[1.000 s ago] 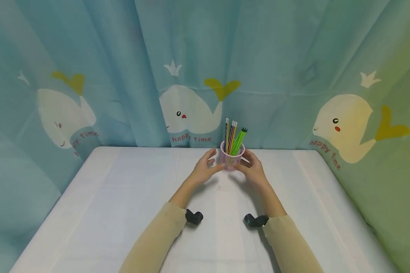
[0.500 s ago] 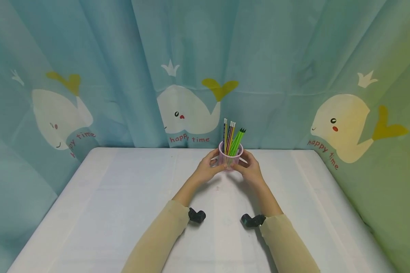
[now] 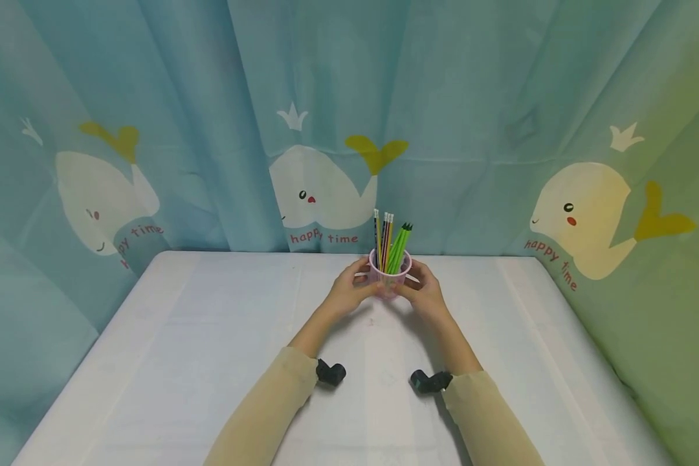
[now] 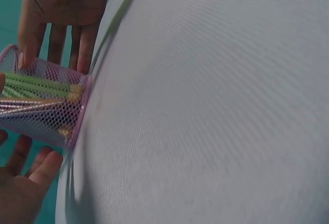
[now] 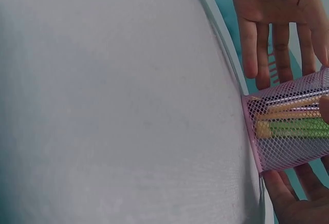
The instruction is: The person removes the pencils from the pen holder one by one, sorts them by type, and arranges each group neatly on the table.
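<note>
A pink mesh pencil cup (image 3: 391, 282) stands upright near the table's far edge. In it are several striped pencils (image 3: 387, 236) and a bundle of green pencils (image 3: 399, 249) with dark tips pointing up. My left hand (image 3: 347, 290) holds the cup from the left, and my right hand (image 3: 426, 291) holds it from the right. Both thumbs lie across its near side while the other fingers reach round the sides. The left wrist view shows the cup (image 4: 46, 98) lying sideways between both hands; in the right wrist view, the mesh base (image 5: 257, 147) sits at the table edge.
The white table (image 3: 221, 362) spreads out on both sides of the arms. Behind it hangs a blue-green curtain (image 3: 460, 84) printed with whales. Small black cameras (image 3: 331, 373) sit at the cuffs of the beige sleeves (image 3: 262, 414).
Both hands have closed in on the pencil cup. Since half a second ago, the cup and hands have shifted slightly toward me and to the left.
</note>
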Action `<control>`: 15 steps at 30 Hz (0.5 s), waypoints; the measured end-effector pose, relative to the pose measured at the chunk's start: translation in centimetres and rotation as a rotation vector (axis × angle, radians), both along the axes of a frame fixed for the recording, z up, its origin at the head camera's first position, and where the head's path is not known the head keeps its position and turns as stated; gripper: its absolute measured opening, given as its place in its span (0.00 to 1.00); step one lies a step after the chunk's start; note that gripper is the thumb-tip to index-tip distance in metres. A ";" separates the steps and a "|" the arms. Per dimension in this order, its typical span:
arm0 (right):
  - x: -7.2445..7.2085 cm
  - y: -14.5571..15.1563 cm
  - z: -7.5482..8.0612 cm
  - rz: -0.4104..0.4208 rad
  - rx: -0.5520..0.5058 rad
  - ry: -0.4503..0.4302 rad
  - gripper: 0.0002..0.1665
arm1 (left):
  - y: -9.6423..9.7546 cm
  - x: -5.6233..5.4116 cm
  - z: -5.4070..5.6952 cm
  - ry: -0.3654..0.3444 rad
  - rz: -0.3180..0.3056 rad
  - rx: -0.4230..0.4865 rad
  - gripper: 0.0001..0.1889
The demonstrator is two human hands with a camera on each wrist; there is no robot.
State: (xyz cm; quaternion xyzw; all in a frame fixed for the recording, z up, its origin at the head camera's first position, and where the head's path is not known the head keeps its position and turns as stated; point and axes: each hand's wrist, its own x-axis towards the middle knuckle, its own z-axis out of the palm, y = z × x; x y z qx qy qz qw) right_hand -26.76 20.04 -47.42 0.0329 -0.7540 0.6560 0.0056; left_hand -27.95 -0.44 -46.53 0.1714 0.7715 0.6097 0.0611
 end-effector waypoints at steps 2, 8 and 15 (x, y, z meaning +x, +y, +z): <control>0.2 -0.1 0.1 0.007 0.004 -0.008 0.43 | -0.2 0.1 0.1 -0.004 -0.002 -0.001 0.35; 0.9 -0.1 0.4 0.057 0.019 -0.033 0.44 | -0.9 0.7 0.3 -0.022 -0.001 -0.002 0.34; 1.7 -0.4 0.5 0.092 0.024 -0.035 0.44 | -1.5 1.3 0.3 -0.038 0.012 0.008 0.30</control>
